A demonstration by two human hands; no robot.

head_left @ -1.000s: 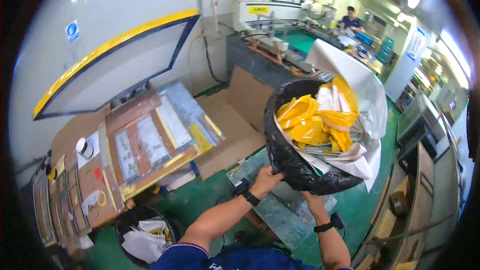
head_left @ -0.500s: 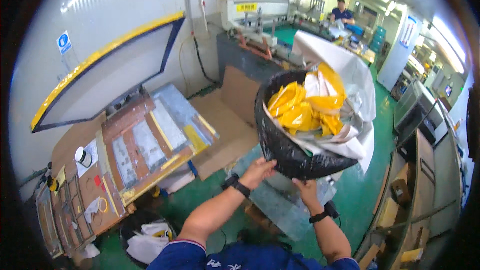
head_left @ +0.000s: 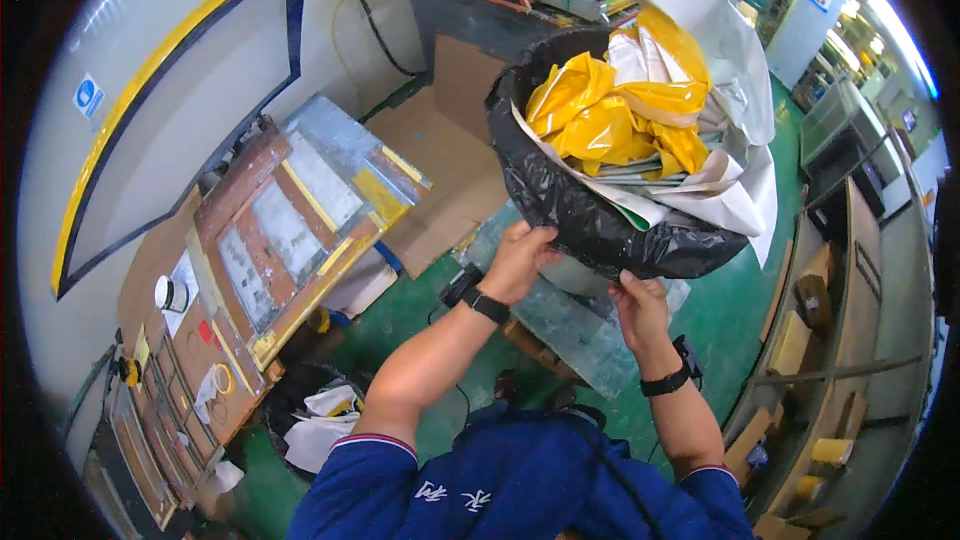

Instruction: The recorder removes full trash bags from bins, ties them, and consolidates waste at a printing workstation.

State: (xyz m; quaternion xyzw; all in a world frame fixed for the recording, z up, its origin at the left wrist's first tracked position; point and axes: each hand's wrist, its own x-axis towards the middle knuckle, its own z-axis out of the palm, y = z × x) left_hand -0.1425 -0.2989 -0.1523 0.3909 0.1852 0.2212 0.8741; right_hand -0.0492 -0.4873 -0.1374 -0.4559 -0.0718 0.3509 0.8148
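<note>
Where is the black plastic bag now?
In the head view, the black plastic bag is right of centre, around crumpled yellow sheeting, with the left hand and right hand at its near edge.

Black bag (head_left: 590, 215), its underside hidden

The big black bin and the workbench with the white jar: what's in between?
Brown cardboard lies between the big black bin and the workbench; the head view shows it.
</note>
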